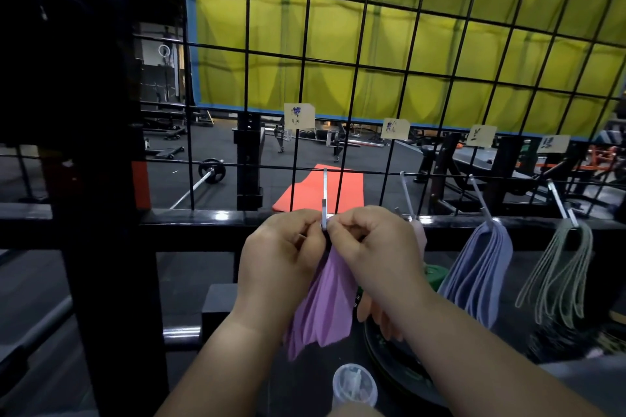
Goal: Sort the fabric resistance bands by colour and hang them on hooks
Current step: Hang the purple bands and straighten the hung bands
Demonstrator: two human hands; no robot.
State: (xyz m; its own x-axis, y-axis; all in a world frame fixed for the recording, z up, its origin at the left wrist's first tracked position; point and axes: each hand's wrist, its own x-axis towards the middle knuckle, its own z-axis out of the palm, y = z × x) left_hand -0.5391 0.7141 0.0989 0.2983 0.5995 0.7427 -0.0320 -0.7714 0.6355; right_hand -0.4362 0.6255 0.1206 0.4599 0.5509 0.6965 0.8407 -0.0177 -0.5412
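Several purple fabric bands [321, 305] hang in a bunch from the leftmost metal hook [325, 193] on the black wire grid [399, 61]. My left hand [281, 247] and my right hand [366, 240] both pinch the top of the purple bands at the hook's tip. Pink bands [420, 234] hang on the second hook [407, 195], mostly hidden behind my right hand. Blue-lilac bands [481, 271] hang on the third hook [481, 196]. Olive-green bands [559, 274] hang on the fourth hook [560, 201].
Paper colour labels [298, 115] are clipped to the grid above each hook. A black rail [203, 218] runs below the hooks. A clear plastic bottle top [354, 382] and black weight plates [399, 359] lie under my arms. A gym floor with an orange mat [305, 193] shows behind.
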